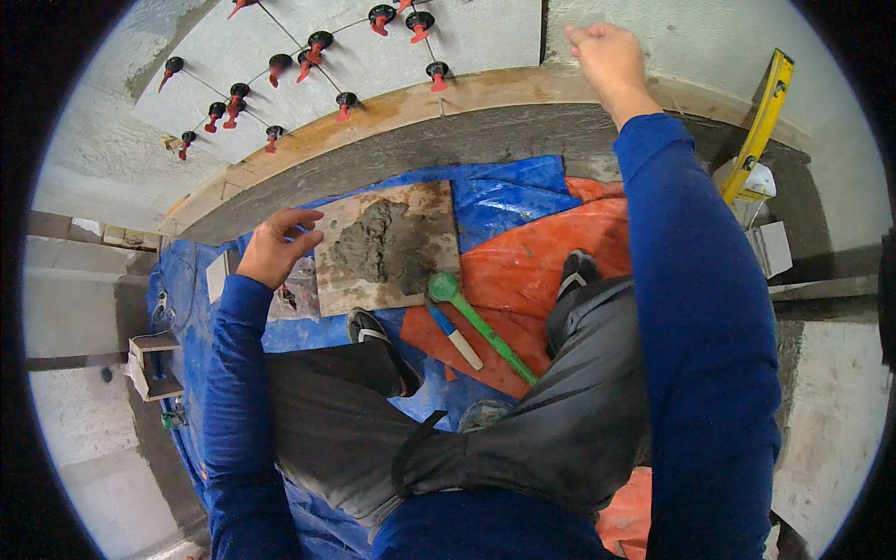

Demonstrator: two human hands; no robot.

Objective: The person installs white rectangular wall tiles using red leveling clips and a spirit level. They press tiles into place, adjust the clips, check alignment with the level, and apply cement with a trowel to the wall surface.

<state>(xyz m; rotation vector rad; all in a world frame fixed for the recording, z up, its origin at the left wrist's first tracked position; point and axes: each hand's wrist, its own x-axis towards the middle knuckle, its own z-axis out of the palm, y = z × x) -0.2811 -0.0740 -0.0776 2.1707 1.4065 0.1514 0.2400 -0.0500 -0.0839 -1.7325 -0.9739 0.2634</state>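
My right hand (611,67) is raised in front of the bare wall, just right of the grey wall tiles (485,39). Its fingers are curled together, and whatever is between them is too small to make out. Lower down, my left hand (273,250) hovers at the left edge of a square board (434,207), thumb and fingers apart and holding nothing. A heap of wet grey mortar (378,241) lies on that board. Against its near edge rest a green long-handled tool with a rounded head (485,329) and a tool with a blue and white handle (455,338).
Several black and red tile-levelling knobs (320,43) stick out along the tile joints. Below the tiles runs a wooden batten (392,110). A yellow spirit level (761,121) leans at the right. Blue sheeting (509,182) and orange sheeting (551,243) cover the floor around my feet.
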